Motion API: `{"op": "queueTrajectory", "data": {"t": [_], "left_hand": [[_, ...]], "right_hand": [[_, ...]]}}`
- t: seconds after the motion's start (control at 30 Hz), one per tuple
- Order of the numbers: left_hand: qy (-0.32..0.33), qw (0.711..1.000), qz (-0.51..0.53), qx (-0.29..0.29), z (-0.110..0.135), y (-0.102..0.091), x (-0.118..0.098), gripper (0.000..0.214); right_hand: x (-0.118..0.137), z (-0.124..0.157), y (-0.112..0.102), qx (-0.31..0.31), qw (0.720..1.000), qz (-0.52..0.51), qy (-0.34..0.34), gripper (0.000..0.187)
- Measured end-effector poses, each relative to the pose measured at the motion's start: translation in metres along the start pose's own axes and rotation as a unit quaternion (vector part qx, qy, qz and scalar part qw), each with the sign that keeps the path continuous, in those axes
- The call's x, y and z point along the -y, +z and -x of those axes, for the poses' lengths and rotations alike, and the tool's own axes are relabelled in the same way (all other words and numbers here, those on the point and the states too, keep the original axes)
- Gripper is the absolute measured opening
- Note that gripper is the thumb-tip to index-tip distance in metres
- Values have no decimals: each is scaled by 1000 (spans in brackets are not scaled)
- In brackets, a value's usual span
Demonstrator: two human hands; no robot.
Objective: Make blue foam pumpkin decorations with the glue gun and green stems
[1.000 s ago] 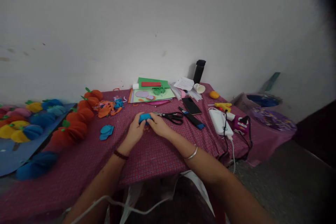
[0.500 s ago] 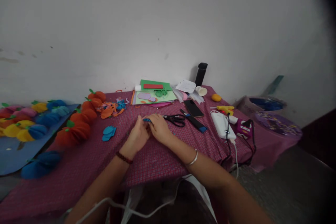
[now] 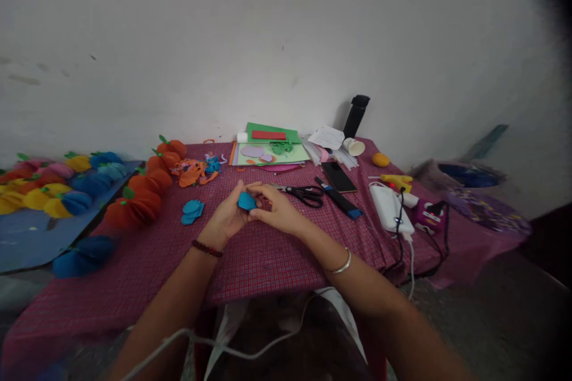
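Note:
Between my two hands, above the checked tablecloth (image 3: 277, 262), is a small piece of blue paper (image 3: 246, 201). My left hand (image 3: 229, 217) is curled around its left side. The thumb and fingers of my right hand (image 3: 272, 207) close on its right edge. A few more blue paper pieces (image 3: 192, 212) lie on the cloth to the left of my left hand. Black-handled scissors (image 3: 306, 193) rest just beyond my right hand, beside a blue-and-black cutter (image 3: 339, 197).
Orange paper pumpkins (image 3: 134, 208) line the left, near a blue board (image 3: 22, 250) bearing colourful ones. Paper scraps (image 3: 194, 171) and coloured sheets (image 3: 277, 155) lie at the back. A phone (image 3: 338, 177), black bottle (image 3: 356, 116), yellow glue gun (image 3: 397, 181) and white power bank (image 3: 389, 208) stand right.
The blue paper has turned so that more of its face shows between my hands. My right hand has shifted, its thumb now visible against the paper. The whole view has moved slightly.

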State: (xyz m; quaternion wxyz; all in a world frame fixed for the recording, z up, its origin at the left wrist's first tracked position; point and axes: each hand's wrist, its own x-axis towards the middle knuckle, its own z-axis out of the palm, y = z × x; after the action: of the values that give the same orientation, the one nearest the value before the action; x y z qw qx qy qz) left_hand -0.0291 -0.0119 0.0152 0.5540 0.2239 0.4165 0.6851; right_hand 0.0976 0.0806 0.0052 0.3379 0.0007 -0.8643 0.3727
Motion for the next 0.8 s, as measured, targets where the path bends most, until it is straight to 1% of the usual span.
{"op": "queueTrajectory", "data": {"t": [0.07,0.13,0.2,0.27,0.33,0.4,0.47,0.53,0.6,0.63,0.67,0.73,0.8], "left_hand": [[5,1000,-14,-21,0,0,0,43],[23,998,-26,-48,-2,2,3,41],[54,995,-38,-78,-4,4,8,39],[81,990,-47,-109,-7,6,14,39],[90,987,-45,-128,-9,8,19,41],[78,989,-28,-122,-10,8,22,46],[66,993,-4,-94,-10,8,23,49],[59,997,15,-56,-8,9,22,40],[63,998,22,-18,-5,10,21,18],[65,998,21,-1,-4,10,20,17],[68,998,18,8,-2,10,20,24],[71,997,7,-2,-1,8,18,35],[78,996,-2,-36,-3,5,18,32]], "right_hand": [[3,1,0,4,1000,26,-3,52],[7,2,2,12,997,72,7,52],[8,3,4,18,992,120,21,45],[7,4,7,25,986,162,21,36],[3,3,10,30,981,189,15,27],[-3,1,12,27,980,195,18,20],[-11,-1,11,4,982,181,52,17],[-19,-3,9,-32,982,153,106,15],[-25,-5,5,-62,980,123,144,13],[-28,-5,4,-71,981,109,145,13],[-30,-4,3,-76,983,97,139,14],[-32,-3,2,-74,986,85,123,15],[-28,-1,2,-57,987,101,107,15]]}}
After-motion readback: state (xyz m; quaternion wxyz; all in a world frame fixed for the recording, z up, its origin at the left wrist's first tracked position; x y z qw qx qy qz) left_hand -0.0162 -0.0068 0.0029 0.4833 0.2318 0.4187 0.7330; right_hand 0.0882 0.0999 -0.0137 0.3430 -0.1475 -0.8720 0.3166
